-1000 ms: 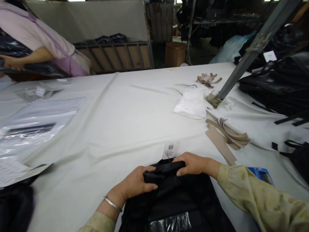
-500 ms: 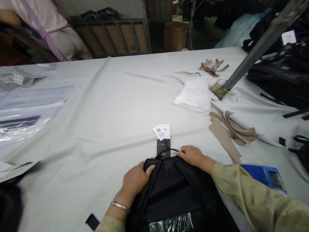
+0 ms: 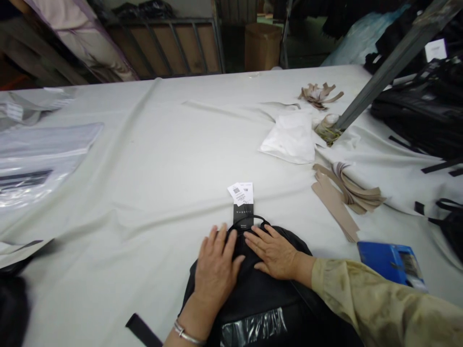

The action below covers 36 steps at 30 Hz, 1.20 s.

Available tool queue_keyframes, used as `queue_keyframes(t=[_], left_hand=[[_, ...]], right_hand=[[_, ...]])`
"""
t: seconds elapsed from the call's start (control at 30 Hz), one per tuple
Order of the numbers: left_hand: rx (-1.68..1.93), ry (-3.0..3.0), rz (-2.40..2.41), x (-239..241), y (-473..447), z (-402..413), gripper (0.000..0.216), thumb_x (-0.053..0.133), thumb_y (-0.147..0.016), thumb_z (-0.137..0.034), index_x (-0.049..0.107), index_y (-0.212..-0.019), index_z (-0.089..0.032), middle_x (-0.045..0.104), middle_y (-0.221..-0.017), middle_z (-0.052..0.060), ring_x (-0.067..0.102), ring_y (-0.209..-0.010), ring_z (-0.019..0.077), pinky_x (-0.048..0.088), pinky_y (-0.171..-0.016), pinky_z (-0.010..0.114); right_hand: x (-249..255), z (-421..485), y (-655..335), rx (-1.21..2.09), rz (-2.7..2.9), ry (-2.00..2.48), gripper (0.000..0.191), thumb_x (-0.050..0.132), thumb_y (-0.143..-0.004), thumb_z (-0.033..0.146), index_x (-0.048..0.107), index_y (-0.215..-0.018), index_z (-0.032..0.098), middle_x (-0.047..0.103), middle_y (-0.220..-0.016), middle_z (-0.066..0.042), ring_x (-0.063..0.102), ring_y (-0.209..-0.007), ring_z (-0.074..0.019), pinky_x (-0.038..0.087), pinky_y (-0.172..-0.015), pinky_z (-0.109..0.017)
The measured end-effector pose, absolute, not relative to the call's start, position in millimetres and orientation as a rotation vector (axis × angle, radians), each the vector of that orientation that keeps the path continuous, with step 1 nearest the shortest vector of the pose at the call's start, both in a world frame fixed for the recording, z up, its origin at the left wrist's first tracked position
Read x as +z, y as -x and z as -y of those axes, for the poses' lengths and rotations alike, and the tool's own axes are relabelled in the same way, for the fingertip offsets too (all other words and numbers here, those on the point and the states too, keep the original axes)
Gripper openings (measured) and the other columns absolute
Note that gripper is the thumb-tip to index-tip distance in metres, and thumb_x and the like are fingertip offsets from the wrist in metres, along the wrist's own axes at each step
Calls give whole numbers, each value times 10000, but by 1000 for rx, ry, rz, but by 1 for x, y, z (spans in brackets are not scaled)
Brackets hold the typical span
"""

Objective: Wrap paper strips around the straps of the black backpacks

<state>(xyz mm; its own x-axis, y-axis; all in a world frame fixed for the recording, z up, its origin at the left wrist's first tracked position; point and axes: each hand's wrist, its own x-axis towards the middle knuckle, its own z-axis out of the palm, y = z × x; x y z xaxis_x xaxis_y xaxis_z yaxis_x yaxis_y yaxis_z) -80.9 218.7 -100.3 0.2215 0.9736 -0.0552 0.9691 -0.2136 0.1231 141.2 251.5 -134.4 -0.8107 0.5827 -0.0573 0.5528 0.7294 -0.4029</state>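
A black backpack [image 3: 265,291] lies on the white-covered table, its top end pointing away from me. My left hand [image 3: 217,270] rests flat on the upper left of the bag, fingers stretched out. Beside it, my right hand [image 3: 273,251] lies flat near the top loop, fingers also extended. Beyond the fingertips, a black hang tag [image 3: 243,215] and white paper labels [image 3: 241,193] lie at the bag's top handle. Clear plastic [image 3: 253,327] covers a patch on the bag's lower part.
Tan strips [image 3: 336,202] and a blue case [image 3: 390,265] lie to the right, with a white pouch [image 3: 289,137] further back. A slanted metal post [image 3: 383,72] stands before piled black bags [image 3: 419,111]. Plastic packaging [image 3: 39,159] lies left. Another person [image 3: 83,38] stands beyond the table.
Both hands have gone from gripping the bag's top corners to lying flat on it, closer together. The person in the background has shifted.
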Motion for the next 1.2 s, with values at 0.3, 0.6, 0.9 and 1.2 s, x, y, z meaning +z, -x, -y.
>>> queue_keyframes(t=[0.3, 0.6, 0.9, 1.2], left_hand=[[84, -2466, -1681, -122, 66, -205, 694, 488, -882, -463, 352, -1486, -150, 216, -1603, 140, 116, -1477, 364, 118, -1170, 570], [-139, -2413, -1769, -106, 49, -215, 730, 427, -890, -561, 335, -1495, -163, 186, -1611, 141, 118, -1468, 385, 120, -1131, 638], [-198, -2379, -1284, -46, 35, -87, 795, 601, -807, -532, 333, -1489, -224, 288, -1581, 139, 193, -1460, 346, 197, -1149, 550], [-321, -2219, -1285, -70, 85, 39, 862, 547, -659, -1, 354, -1475, -202, 299, -1579, 129, 247, -1459, 243, 209, -1187, 439]], right_hand=[[-69, -208, -164, 660, 2737, 1072, 712, 588, -865, 420, 351, -1494, 186, 202, -1599, -134, 69, -1475, -358, 103, -1157, -595], [-107, -7, -218, 673, 2941, 533, 492, 504, -939, 262, 437, -1409, 392, 433, -1496, -78, 370, -1378, -342, 367, -1016, -620], [-104, -7, -224, 930, 2965, 630, 1029, 808, -642, 323, 267, -1517, 321, 88, -1620, -139, 65, -1470, -372, 11, -1133, -619], [-99, -31, -224, 1260, 2859, 625, 876, 630, -724, 201, 278, -1526, 205, 307, -1559, -149, 252, -1445, -294, 146, -1171, -499]])
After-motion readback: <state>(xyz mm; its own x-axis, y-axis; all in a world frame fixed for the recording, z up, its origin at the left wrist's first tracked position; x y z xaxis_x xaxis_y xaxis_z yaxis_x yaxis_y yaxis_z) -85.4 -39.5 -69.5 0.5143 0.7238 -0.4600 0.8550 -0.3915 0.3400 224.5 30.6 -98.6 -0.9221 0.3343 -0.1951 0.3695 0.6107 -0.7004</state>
